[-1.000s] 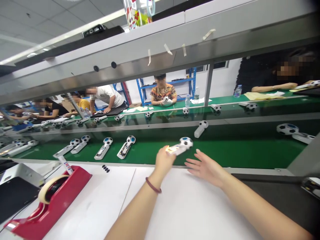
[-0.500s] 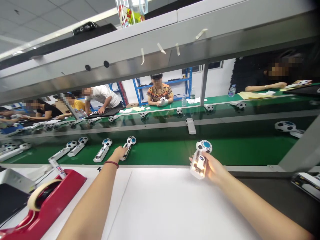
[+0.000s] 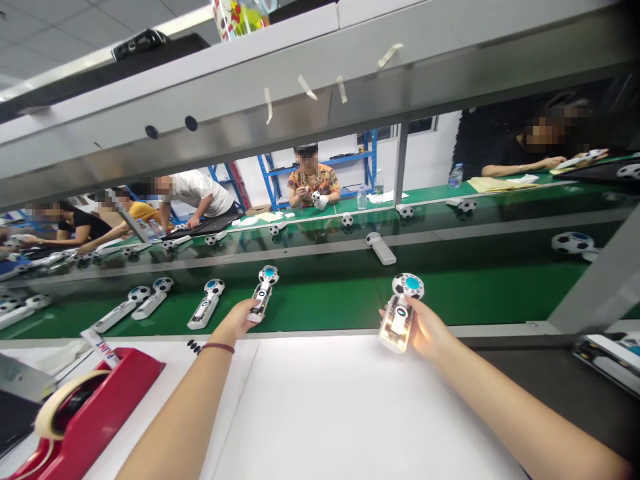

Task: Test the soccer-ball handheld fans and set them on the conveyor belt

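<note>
At lower centre, the left hand [image 3: 234, 320] closes narrowly around a white football-topped gadget [image 3: 262, 291] on the green belt [image 3: 320, 303]. Right of centre, the right hand [image 3: 423, 327] firmly holds a second gadget [image 3: 400, 320], lit up, near the belt's front edge, above the white tabletop [image 3: 345, 407].

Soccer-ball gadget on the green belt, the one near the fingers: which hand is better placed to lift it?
Left, probably: the left hand is right at that white soccer-ball gadget on the green conveyor belt, while the right hand is holding a lit-up soccer-ball gadget.
</note>
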Demonstrator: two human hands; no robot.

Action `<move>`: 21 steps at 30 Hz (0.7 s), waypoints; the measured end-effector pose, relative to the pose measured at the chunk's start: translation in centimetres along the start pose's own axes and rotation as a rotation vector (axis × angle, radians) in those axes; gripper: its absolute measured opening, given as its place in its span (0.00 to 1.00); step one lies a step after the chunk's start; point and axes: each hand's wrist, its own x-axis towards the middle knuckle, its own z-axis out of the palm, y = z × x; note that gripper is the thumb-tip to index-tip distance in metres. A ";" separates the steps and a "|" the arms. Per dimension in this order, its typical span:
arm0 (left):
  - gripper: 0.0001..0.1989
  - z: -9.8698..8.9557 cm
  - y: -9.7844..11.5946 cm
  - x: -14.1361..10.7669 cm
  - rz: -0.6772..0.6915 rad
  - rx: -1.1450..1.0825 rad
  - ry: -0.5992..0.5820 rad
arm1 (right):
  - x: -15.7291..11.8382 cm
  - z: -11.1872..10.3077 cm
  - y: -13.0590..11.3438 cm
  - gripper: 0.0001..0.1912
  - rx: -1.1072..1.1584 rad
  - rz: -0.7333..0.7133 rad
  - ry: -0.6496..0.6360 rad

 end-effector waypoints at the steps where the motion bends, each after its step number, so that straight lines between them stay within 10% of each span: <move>1: 0.07 0.9 -0.2 -1.3 0.011 -0.083 -0.047 | -0.1 0.0 -0.1 0.06 0.005 -0.002 -0.010; 11: 0.19 9.7 -1.3 -14.4 -0.017 -0.613 -0.623 | -4.0 1.2 -0.7 0.23 -0.078 -0.054 -0.179; 16: 0.27 11.7 -1.5 -16.8 -0.289 -0.521 -0.594 | -5.0 0.6 1.2 0.27 -0.074 -0.189 -0.106; 21: 0.29 11.7 -1.6 -16.8 -0.244 -0.670 -0.428 | -5.0 -0.7 3.0 0.30 -0.139 -0.444 -0.139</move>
